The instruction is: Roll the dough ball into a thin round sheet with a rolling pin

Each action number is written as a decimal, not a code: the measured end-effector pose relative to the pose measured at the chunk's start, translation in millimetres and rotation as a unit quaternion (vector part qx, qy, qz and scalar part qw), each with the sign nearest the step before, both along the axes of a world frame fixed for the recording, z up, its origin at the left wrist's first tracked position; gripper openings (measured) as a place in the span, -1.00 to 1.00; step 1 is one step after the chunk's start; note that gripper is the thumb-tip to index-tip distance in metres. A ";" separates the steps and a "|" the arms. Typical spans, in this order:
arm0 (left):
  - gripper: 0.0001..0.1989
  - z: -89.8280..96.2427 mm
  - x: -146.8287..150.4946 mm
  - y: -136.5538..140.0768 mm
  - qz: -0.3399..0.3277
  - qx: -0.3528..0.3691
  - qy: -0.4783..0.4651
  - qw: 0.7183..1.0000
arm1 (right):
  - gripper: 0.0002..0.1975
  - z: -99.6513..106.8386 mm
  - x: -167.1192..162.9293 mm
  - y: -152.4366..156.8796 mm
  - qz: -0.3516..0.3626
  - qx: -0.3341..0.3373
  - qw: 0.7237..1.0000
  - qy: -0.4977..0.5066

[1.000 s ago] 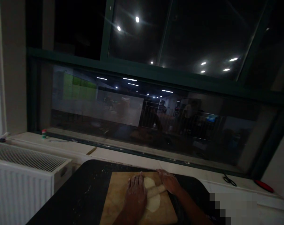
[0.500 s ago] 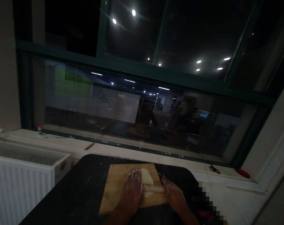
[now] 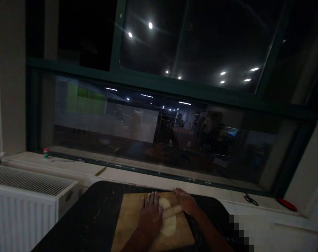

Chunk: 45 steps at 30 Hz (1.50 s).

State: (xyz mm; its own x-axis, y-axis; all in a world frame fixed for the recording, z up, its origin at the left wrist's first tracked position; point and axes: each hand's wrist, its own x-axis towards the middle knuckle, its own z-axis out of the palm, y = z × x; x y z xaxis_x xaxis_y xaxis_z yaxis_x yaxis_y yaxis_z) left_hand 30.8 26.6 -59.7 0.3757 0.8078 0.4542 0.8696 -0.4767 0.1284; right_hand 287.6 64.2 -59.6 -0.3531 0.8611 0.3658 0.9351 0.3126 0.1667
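Since the rolling pin [image 3: 172,211] lies across the dough [image 3: 168,226] on the wooden board [image 3: 128,213], I see left hand [image 3: 150,214] spread flat at one end, right hand [image 3: 185,202] at the other, grip can't tell; likely for even pressure.

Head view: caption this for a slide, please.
White-dusted left hand and right hand at either end of a rolling pin across flattened dough on a wooden board.
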 end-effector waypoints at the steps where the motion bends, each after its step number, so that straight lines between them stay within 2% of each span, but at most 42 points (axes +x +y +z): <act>1: -0.53 -3.9 0.4 -2.1 -0.013 0.024 -0.001 1.000 | -0.54 -3.6 2.4 -7.3 -0.003 0.002 1.000 0.003; 4: -0.52 -12.7 -1.0 -10.1 -0.054 0.111 -0.008 0.992 | -0.53 -15.9 8.6 -41.1 -0.022 0.031 0.999 0.011; 8: -0.50 -12.6 -11.1 -28.9 -0.091 0.233 -0.022 0.968 | -0.55 -34.9 9.9 -100.7 -0.058 0.121 0.991 0.019; 11: -0.48 -6.7 -26.4 -48.0 -0.125 0.276 -0.004 0.953 | -0.56 -49.0 9.5 -139.5 -0.050 0.178 0.983 0.003; 14: -0.49 -2.0 -41.4 -61.2 -0.161 0.302 0.023 0.939 | -0.57 -57.9 10.7 -158.7 -0.019 0.210 0.977 -0.024; 16: -0.50 -0.7 -45.6 -62.6 -0.169 0.310 0.031 0.935 | -0.58 -57.2 10.5 -157.8 -0.025 0.208 0.977 -0.033; 19: -0.50 -1.6 -40.1 -52.5 -0.155 0.298 0.032 0.942 | -0.57 -43.8 7.7 -137.7 -0.068 0.168 0.983 -0.043; 24: -0.55 -5.0 -20.0 -17.5 -0.110 0.225 0.030 0.968 | -0.50 -6.2 3.1 -67.6 -0.088 0.053 0.994 -0.048; 29: -0.62 -6.5 -19.9 3.6 -0.080 0.128 0.096 0.984 | -0.57 11.2 -5.6 7.7 -0.037 0.029 0.998 -0.038; 32: -0.60 -10.4 -20.4 3.1 -0.058 0.126 0.083 0.987 | -0.61 7.8 -8.7 26.6 0.000 0.021 0.999 -0.025; 36: -0.59 -13.5 -13.4 -4.3 -0.047 0.163 0.032 0.985 | -0.54 -4.4 -1.2 8.7 0.006 0.020 1.000 -0.008; 41: -0.52 -5.5 -12.7 -27.7 -0.090 0.209 -0.007 0.974 | -0.50 -14.5 10.5 -53.7 -0.029 0.040 0.999 0.008; 45: -0.48 5.2 -23.8 -58.3 -0.116 0.247 0.027 0.962 | -0.55 -25.2 8.5 -104.9 -0.050 0.106 0.993 0.027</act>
State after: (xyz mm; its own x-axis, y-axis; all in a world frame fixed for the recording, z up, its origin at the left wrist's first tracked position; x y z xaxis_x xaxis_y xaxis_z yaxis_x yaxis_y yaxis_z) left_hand 7.0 -31.7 -54.5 0.5539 0.3894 0.7359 0.7310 -0.6505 -0.2060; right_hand 296.0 -40.7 -84.8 -0.2439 0.7926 0.5589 0.9693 0.1807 0.1666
